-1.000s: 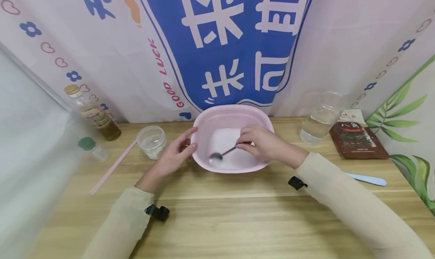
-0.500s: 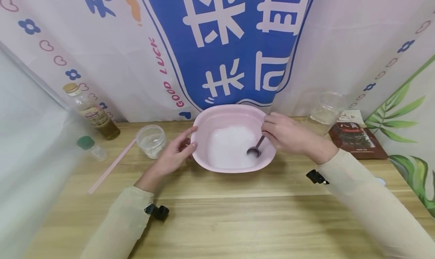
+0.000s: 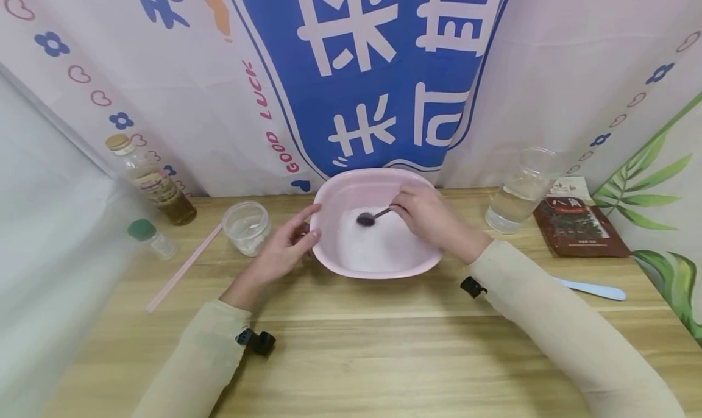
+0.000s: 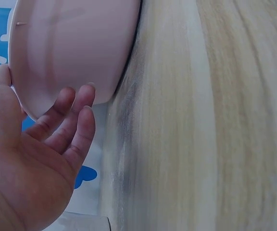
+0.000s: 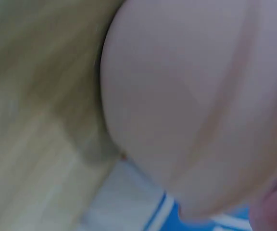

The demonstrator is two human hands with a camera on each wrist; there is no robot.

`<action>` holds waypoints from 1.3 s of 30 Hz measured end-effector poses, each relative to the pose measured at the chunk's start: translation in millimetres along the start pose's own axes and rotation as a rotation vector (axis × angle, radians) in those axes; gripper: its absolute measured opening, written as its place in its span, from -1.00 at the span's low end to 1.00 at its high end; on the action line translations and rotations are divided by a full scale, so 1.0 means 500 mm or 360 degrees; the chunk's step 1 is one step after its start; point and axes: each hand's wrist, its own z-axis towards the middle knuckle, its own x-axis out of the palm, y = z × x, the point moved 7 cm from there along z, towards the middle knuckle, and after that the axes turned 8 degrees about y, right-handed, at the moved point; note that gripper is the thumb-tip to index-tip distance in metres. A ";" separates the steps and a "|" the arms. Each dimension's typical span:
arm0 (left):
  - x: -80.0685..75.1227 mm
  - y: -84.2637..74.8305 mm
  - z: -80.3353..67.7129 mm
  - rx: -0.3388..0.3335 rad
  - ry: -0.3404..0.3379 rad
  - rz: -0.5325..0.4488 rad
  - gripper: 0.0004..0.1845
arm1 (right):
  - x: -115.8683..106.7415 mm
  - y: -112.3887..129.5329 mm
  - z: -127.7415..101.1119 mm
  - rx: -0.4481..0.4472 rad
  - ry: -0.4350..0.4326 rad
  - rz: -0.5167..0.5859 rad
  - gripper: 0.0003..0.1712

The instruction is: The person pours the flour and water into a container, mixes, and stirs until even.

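In the head view, a pink plastic basin (image 3: 329, 256) stands on the wooden table with a white layer (image 3: 373, 247) across its bottom. My right hand (image 3: 430, 217) pinches the handle of a dark spoon (image 3: 366, 220), whose bowl dips into the white layer. My left hand (image 3: 282, 247) holds the basin's left rim. Seen from the left wrist, its thumb is at the rim and its bent fingers (image 4: 83, 130) lie by the outer wall. The right wrist view is blurred; it shows the basin's outside (image 5: 186, 96) and a bit of finger at the corner.
Left of the basin are a clear jar (image 3: 245, 229), pink chopsticks (image 3: 183, 269), a green-capped small bottle (image 3: 150, 238) and a bottle of brown liquid (image 3: 159, 186). On the right are a clear cup of liquid (image 3: 512, 198), a brown packet (image 3: 581, 226) and a pale blue utensil (image 3: 595, 289).
My right hand swept the spoon from the basin's front left to its right side, then back toward the middle and rear. The left hand stayed on the rim.
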 end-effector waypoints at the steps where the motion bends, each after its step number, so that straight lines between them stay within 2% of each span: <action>1: 0.001 0.000 0.001 -0.0005 0.0002 -0.0003 -0.36 | -0.008 -0.008 -0.006 -0.0001 -0.0001 -0.0082 -0.86; 3: 0.002 -0.001 0.002 -0.0015 0.0002 -0.0007 -0.36 | -0.027 -0.023 -0.022 -0.0024 0.0020 -0.0223 -0.87; 5: 0.003 -0.001 0.002 -0.0021 -0.0001 -0.0012 -0.36 | -0.047 -0.036 -0.040 -0.0072 0.0061 -0.0265 -0.90; 9: 0.003 0.004 0.002 -0.0030 -0.0014 0.0000 -0.36 | -0.064 -0.041 -0.066 -0.0212 0.0135 -0.0091 -0.89; 12: 0.001 0.008 -0.001 -0.0035 -0.0024 0.0013 -0.36 | -0.045 -0.024 -0.064 -0.0256 0.0177 0.0113 -0.88; 15: 0.003 0.009 -0.003 -0.0019 -0.0024 0.0005 -0.36 | -0.011 -0.007 -0.047 -0.0155 0.0196 0.0276 -0.90; 18: 0.006 0.007 -0.003 0.0005 -0.0016 -0.0015 -0.35 | 0.013 -0.001 -0.027 0.0024 0.0154 0.0315 -0.88; 20: 0.007 0.006 -0.001 0.0007 -0.0014 -0.0021 -0.35 | 0.013 -0.002 -0.015 0.0101 0.0093 0.0245 -0.85; 23: 0.005 0.004 0.000 -0.0006 -0.0016 -0.0019 -0.36 | 0.002 -0.018 -0.011 0.0157 0.0034 0.0014 -0.82; 26: 0.005 0.003 0.001 -0.0016 -0.0013 -0.0018 -0.35 | -0.019 -0.042 -0.029 0.0145 0.0057 -0.0214 -0.83; 28: 0.005 0.004 0.002 -0.0015 -0.0014 -0.0017 -0.35 | -0.034 -0.055 -0.050 0.0095 0.0079 -0.0266 -0.88; 31: 0.004 0.005 0.001 -0.0013 -0.0023 -0.0019 -0.35 | -0.053 -0.060 -0.076 -0.0047 0.0092 -0.0191 -0.93; 35: 0.003 0.004 0.001 0.0003 -0.0039 -0.0058 -0.35 | -0.047 -0.037 -0.083 -0.0234 0.0125 0.0062 -0.92; 37: 0.004 0.003 0.001 0.0013 -0.0047 -0.0085 -0.36 | -0.032 -0.024 -0.075 -0.0223 0.0166 0.0165 -0.92; 39: 0.006 0.002 0.002 0.0029 -0.0048 -0.0107 -0.36 | -0.015 -0.017 -0.064 -0.0117 0.0203 0.0226 -0.91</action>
